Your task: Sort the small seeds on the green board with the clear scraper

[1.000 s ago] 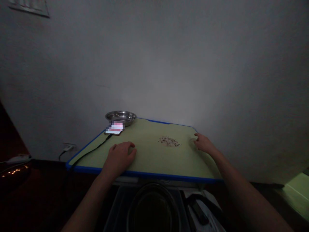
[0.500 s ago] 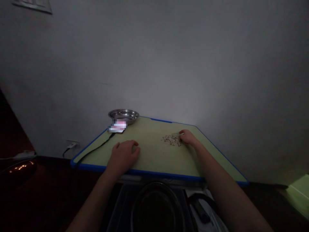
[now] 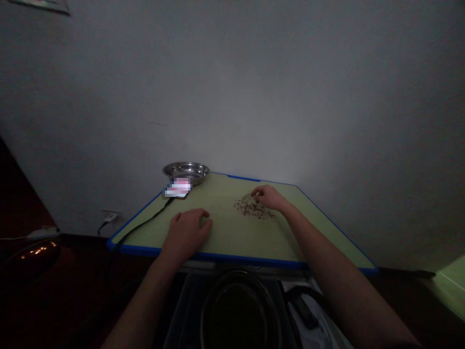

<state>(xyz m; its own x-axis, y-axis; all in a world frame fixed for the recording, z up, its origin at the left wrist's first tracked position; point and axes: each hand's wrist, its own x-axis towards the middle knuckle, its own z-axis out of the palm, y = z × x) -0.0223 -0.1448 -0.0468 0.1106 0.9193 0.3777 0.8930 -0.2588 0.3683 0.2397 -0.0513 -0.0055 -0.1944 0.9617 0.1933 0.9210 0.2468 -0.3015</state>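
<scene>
My right hand [image 3: 269,198] is over the far right side of a scattered patch of small dark and pale grains [image 3: 254,209] on the yellow-green table [image 3: 232,237]. Its thumb and fingers are bent toward each other. A faint, pale, see-through shape shows by the fingertips, too dim to name. On the near left of the table rests my left hand [image 3: 187,232], palm down with fingers loosely bent, a gap between thumb and forefinger, and nothing visible in it.
A steel bowl [image 3: 187,172] stands at the far left corner, with a lit phone [image 3: 178,188] and its black cable [image 3: 145,220] before it. A dark round pan [image 3: 240,310] is below the near blue edge. A grey wall [image 3: 254,97] rises behind.
My right hand has moved left from the table's right edge to over the grains. The grains look more spread and darker. My left hand has stayed on the table.
</scene>
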